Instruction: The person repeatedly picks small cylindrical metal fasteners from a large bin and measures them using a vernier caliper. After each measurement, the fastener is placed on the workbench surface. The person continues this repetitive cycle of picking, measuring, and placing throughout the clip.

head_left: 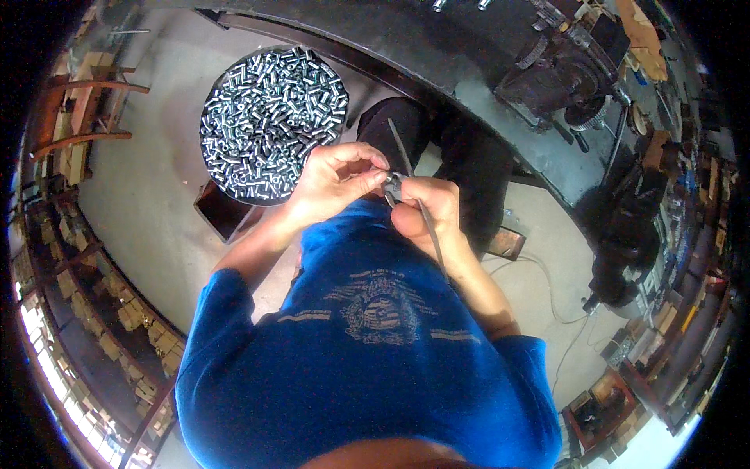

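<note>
Head view, looking down over a blue printed shirt [367, 344]. I read the step in hand as fitting one small shiny metal sleeve [393, 184] onto a thin grey metal rod [414, 199], the two meeting just in front of the chest. My left hand [336, 181] is curled narrow, thumb and forefinger pinched on the sleeve from the left. My right hand [430, 211] is closed around the rod, which runs slantwise from above the knuckles, through the fist and down along the forearm. Whether the sleeve is already threaded on the rod or only touching it I cannot tell; the fingers cover the joint.

By my judgement the next move calls for fine alignment of bore and rod tip, with the rod held steady and the left fingers doing the small turning or sliding.

Materials: the round shallow tray [209, 156], dark-rimmed, stands to the left on a rusty box-like stand [226, 215], well apart from the hands, and is heaped with short bright zinc-coloured cylindrical sleeves [273, 117], smooth and glinting. The pale concrete floor [148, 195] looks matt and dusty. A dark steel workbench edge [500, 117] curves across the top, bearing a grimy black machine [562, 70].
</note>
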`<state>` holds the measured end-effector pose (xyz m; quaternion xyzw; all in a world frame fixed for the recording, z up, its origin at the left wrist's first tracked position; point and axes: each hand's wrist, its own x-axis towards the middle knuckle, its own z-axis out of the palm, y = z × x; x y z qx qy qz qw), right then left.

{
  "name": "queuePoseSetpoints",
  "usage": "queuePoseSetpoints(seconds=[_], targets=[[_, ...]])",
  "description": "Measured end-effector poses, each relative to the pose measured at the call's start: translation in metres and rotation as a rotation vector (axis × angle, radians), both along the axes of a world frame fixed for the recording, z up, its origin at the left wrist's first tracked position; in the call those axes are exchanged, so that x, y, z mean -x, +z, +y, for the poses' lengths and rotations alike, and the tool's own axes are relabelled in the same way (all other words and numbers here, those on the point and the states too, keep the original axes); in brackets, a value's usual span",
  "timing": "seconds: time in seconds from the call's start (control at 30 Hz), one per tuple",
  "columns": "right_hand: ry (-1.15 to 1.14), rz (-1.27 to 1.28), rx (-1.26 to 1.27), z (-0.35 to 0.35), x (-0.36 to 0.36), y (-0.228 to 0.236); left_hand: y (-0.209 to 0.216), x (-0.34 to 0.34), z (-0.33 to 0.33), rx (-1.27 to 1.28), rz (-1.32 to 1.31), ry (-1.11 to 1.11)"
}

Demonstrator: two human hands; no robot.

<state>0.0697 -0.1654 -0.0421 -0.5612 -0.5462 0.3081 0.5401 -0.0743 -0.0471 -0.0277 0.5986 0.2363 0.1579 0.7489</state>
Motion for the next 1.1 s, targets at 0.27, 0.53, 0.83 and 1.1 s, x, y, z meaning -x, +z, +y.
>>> queuePoseSetpoints(seconds=[0.27, 0.53, 0.83, 1.1], targets=[[-0.003, 0.053, 0.057, -0.004, 0.0, -0.008, 0.004, -0.007, -0.001, 0.082, -0.01, -0.037], [-0.161, -0.022, 0.054, -0.011, -0.004, 0.016, -0.01, -0.002, 0.02, -0.464, 0.126, 0.148], [0.124, 0.031, -0.111, -0.014, 0.0, 0.046, -0.003, 0.003, 0.034, -0.989, 0.254, 0.208], [0.164, 0.105, 0.016, -0.008, -0.002, 0.04, -0.005, 0.0, 0.03, -1.098, 0.174, 0.168]])
